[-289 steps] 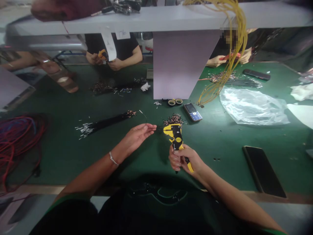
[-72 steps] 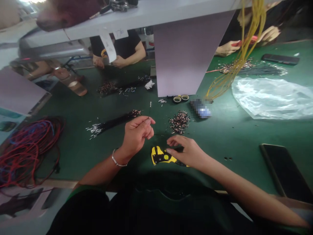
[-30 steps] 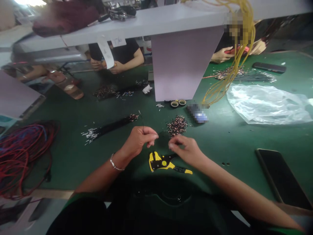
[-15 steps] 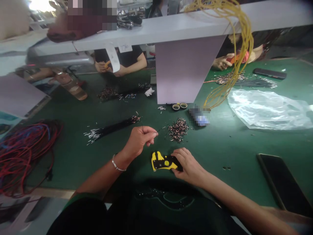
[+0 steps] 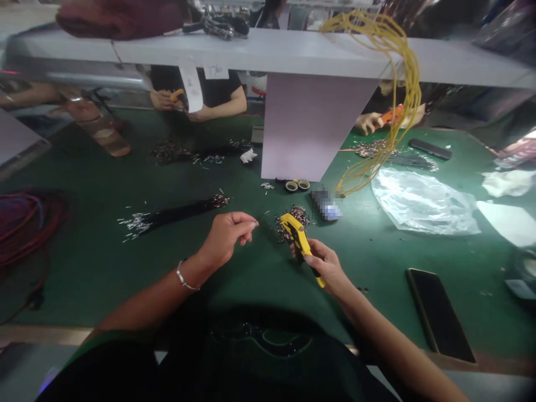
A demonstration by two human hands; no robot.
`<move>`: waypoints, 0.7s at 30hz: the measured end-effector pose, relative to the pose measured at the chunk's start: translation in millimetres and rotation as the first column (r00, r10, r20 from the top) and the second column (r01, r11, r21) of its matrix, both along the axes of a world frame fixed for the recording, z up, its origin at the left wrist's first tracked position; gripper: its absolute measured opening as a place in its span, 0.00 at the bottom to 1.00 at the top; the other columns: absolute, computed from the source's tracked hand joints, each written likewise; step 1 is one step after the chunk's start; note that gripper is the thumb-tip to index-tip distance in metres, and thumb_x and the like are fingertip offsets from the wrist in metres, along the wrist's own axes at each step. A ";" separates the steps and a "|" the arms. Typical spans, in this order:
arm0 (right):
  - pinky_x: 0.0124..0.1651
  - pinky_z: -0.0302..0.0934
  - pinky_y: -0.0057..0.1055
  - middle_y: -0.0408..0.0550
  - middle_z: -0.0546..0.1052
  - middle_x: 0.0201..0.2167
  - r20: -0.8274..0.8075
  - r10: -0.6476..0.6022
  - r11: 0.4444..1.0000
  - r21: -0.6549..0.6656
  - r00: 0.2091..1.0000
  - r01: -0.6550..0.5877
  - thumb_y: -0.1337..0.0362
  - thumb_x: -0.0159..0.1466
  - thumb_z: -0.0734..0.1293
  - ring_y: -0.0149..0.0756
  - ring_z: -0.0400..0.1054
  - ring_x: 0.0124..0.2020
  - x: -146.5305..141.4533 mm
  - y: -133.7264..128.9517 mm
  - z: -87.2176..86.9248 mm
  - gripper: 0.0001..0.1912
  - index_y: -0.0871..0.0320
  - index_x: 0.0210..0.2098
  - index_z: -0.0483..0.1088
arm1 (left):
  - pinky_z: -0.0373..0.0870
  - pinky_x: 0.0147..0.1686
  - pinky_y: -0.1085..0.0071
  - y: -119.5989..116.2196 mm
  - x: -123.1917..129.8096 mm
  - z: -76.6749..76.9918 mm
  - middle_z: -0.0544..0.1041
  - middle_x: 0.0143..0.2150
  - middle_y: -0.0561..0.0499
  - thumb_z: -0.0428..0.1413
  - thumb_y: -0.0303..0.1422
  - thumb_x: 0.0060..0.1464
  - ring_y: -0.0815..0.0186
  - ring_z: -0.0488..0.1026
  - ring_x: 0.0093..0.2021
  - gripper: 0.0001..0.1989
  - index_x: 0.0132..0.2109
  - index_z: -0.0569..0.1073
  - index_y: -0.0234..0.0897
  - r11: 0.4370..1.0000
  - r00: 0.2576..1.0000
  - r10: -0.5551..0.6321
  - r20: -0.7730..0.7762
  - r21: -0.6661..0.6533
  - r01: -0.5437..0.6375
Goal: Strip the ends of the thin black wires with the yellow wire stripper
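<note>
My left hand (image 5: 228, 237) is closed in a pinch, its thumb pressed to the index finger. A thin dark wire is held there, barely visible at the fingertips. My right hand (image 5: 326, 265) grips the handles of a yellow-and-black wire stripper (image 5: 298, 231), tilted with its head pointing away and to the left. Behind the stripper's head, partly covered by it, lies a pile of short dark wire pieces with coppery ends (image 5: 299, 213). To the left of my left hand rests a bundle of black wires (image 5: 180, 214), white tips at one end and coppery tips at the other.
A phone (image 5: 439, 315) lies at the right, a clear plastic bag (image 5: 422, 201) beyond it. Tape rolls (image 5: 297, 185) stand by a white panel (image 5: 314, 128). Yellow cables (image 5: 408, 67) hang from the shelf (image 5: 285, 53). Red cables (image 5: 25, 229) are at left. Co-workers' hands hold tools across the table.
My right hand has raised the wire stripper and turned it from lying sideways to pointing away, over the wire pile. My left hand keeps its pinch. The view has shifted slightly.
</note>
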State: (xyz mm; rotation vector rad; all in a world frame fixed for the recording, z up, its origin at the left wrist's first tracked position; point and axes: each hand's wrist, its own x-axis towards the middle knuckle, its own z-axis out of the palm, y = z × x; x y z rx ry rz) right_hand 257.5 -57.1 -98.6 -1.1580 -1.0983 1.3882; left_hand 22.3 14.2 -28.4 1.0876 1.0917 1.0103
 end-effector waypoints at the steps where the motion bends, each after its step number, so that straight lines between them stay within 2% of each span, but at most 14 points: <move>1: 0.47 0.65 0.41 0.51 0.79 0.38 -0.004 0.011 1.000 0.012 1.000 -0.011 0.50 0.53 0.71 0.43 0.72 0.38 0.9 -0.2 0.7 0.22 0.57 0.42 0.71 | 0.57 0.18 0.75 -0.1 0.6 -2.2 0.68 0.15 0.55 0.61 0.29 0.43 0.75 0.62 0.16 0.03 0.27 0.77 0.32 1.000 1.000 -0.007 -0.007 -0.003 0.007; 4: 0.47 0.66 0.43 0.52 0.79 0.40 -0.005 0.042 0.999 0.034 0.999 -0.041 0.53 0.54 0.70 0.45 0.72 0.39 4.1 0.4 4.3 0.21 0.57 0.44 0.70 | 0.56 0.17 0.76 -1.6 2.9 -8.2 0.69 0.15 0.55 0.61 0.29 0.43 0.75 0.63 0.16 0.03 0.27 0.77 0.33 1.000 1.000 -0.019 -0.018 -0.005 0.019; 8: 0.47 0.66 0.43 0.51 0.77 0.40 0.079 0.038 0.999 0.022 0.996 -0.040 0.64 0.51 0.66 0.44 0.72 0.39 6.5 1.6 8.8 0.17 0.57 0.41 0.69 | 0.56 0.16 0.77 -5.6 7.4 -14.6 0.69 0.16 0.54 0.61 0.29 0.43 0.75 0.63 0.16 0.03 0.27 0.76 0.33 0.999 0.999 -0.023 -0.028 -0.027 0.022; 14: 0.51 0.64 0.48 0.53 0.77 0.42 0.104 0.062 0.998 0.024 0.993 -0.065 0.69 0.42 0.61 0.48 0.72 0.42 8.6 -0.6 3.6 0.29 0.56 0.46 0.66 | 0.55 0.16 0.77 -11.5 15.5 -18.3 0.68 0.15 0.55 0.60 0.30 0.44 0.76 0.61 0.15 0.04 0.26 0.74 0.33 0.996 0.997 -0.068 -0.047 -0.054 0.065; 17: 0.50 0.64 0.48 0.52 0.76 0.40 0.120 0.061 0.997 0.042 0.991 -0.066 0.69 0.41 0.60 0.47 0.72 0.41 6.2 -1.7 1.2 0.30 0.57 0.45 0.66 | 0.54 0.15 0.77 -13.8 18.8 -16.9 0.68 0.15 0.56 0.59 0.29 0.44 0.77 0.59 0.14 0.04 0.26 0.74 0.33 0.996 0.996 -0.066 -0.063 -0.063 0.062; 21: 0.44 0.66 0.46 0.50 0.75 0.37 0.026 0.048 0.998 0.036 0.999 -0.049 0.70 0.39 0.59 0.44 0.72 0.35 -5.9 -1.8 3.0 0.30 0.58 0.44 0.66 | 0.53 0.14 0.79 -15.4 19.0 -16.7 0.67 0.14 0.57 0.58 0.29 0.44 0.77 0.58 0.14 0.04 0.26 0.73 0.32 0.998 0.993 -0.040 -0.110 -0.055 0.034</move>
